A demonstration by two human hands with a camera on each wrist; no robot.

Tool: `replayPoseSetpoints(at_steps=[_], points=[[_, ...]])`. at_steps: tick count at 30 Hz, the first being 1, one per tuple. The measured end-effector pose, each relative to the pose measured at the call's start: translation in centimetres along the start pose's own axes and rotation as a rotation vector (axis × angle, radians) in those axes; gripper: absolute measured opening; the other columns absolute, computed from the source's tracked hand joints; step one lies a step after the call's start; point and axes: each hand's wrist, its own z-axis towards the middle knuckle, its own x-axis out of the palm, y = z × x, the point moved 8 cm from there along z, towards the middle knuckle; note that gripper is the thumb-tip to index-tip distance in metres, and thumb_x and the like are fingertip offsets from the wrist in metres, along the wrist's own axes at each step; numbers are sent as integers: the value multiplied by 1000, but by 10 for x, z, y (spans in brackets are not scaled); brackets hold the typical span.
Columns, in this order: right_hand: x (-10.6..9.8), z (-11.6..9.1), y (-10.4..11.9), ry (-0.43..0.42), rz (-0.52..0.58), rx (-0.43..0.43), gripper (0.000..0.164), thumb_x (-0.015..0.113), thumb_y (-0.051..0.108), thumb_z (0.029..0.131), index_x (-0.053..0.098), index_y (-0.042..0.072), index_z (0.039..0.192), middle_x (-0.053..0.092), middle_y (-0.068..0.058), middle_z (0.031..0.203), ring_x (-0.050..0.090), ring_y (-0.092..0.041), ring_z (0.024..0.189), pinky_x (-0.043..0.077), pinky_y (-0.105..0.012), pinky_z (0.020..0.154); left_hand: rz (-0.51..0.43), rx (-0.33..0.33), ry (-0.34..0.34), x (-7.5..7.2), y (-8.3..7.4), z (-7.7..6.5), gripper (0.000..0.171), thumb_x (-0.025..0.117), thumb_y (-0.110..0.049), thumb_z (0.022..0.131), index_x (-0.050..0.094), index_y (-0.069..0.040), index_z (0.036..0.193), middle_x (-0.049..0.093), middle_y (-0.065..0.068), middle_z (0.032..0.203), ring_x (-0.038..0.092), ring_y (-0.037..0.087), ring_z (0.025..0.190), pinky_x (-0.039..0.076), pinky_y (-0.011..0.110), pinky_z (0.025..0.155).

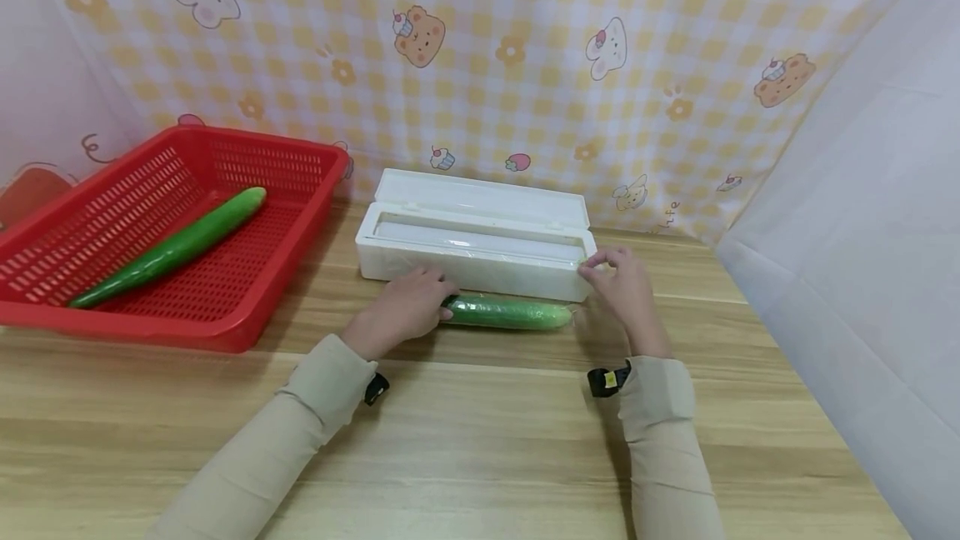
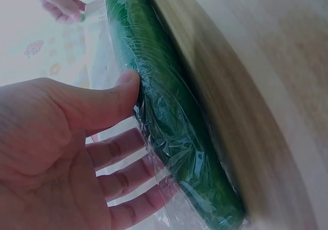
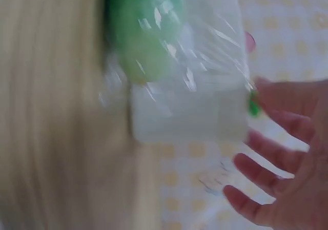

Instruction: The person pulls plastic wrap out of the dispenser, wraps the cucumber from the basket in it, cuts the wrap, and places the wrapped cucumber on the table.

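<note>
In the head view a cucumber wrapped in clear film (image 1: 510, 312) lies on the table along the front of a white cling film box (image 1: 472, 265). My left hand (image 1: 408, 307) holds the cucumber's left part. In the left wrist view its thumb (image 2: 115, 99) presses the cucumber's side, and its other fingers lie behind loose, crinkled film. Film stretches from the cucumber up to the box edge. At the box's right front corner my right hand (image 1: 621, 286) pinches a small green slide cutter (image 3: 254, 103) between thumb and forefinger; the other fingers are spread.
The box lid (image 1: 483, 198) stands raised at the back, with a white film roll (image 1: 480, 238) inside. On the left is a red plastic basket (image 1: 300, 257) holding another cucumber (image 1: 176, 250). A checked curtain (image 1: 487, 98) hangs behind the wooden table (image 1: 480, 440).
</note>
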Motion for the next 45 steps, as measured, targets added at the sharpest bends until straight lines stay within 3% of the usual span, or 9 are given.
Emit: replayPoseSetpoints(at_steps=[6,11,18,25,29,33,35,40,45], points=[[-7,-5,12,56,-121,-103,18,63,6,85,69,-2,100,52,-28,121,44,-46,116,32,-57,99,-8,-1,12,-1,0,-1,36,61,-24,90,60,-10,123,58,8,111,53,25,103,46,42,90],[-6,-6,16,103,-150,-86,21,59,7,87,68,1,105,50,-26,126,38,-47,120,29,-58,100,0,15,6,-2,-1,0,36,62,-24,89,60,-9,122,58,8,108,54,24,100,46,41,89],[-1,-6,12,125,-99,-76,23,59,6,87,66,2,109,46,-24,129,33,-45,124,26,-58,102,8,10,13,0,-1,0,36,63,-25,88,61,-11,122,58,7,106,55,23,97,47,40,84],[2,-4,5,19,-165,37,29,65,24,87,66,-5,91,56,-25,106,46,-38,103,36,-50,89,16,33,-8,0,-2,-1,34,64,-23,88,61,-9,120,58,7,104,55,24,96,48,40,82],[4,-6,6,42,-265,134,38,62,38,87,72,1,91,68,-19,94,57,-34,92,39,-47,82,6,27,0,1,-2,-1,34,63,-23,89,60,-9,120,57,8,106,54,24,97,47,41,85],[12,-8,4,111,-221,224,42,59,41,89,71,3,99,69,-17,100,62,-30,86,45,-42,76,-16,19,33,1,-1,-3,37,65,-23,87,58,-8,121,55,8,109,52,25,100,45,41,90],[15,-9,2,116,-161,252,41,59,38,89,69,1,102,67,-19,107,62,-31,93,47,-40,76,-32,15,54,2,-1,-4,43,68,-24,85,56,-8,123,54,9,111,51,25,102,43,41,92],[17,-8,-3,81,-34,295,35,60,31,88,69,0,100,67,-17,107,58,-27,95,45,-33,76,-62,2,74,5,0,-4,53,73,-26,80,53,-7,125,54,9,113,51,24,104,44,40,92],[15,-6,0,25,16,263,30,60,28,88,69,1,97,68,-16,101,54,-22,85,40,-26,68,-66,-3,53,4,1,-3,50,74,-23,79,54,-10,123,56,7,111,52,22,101,47,39,88]])
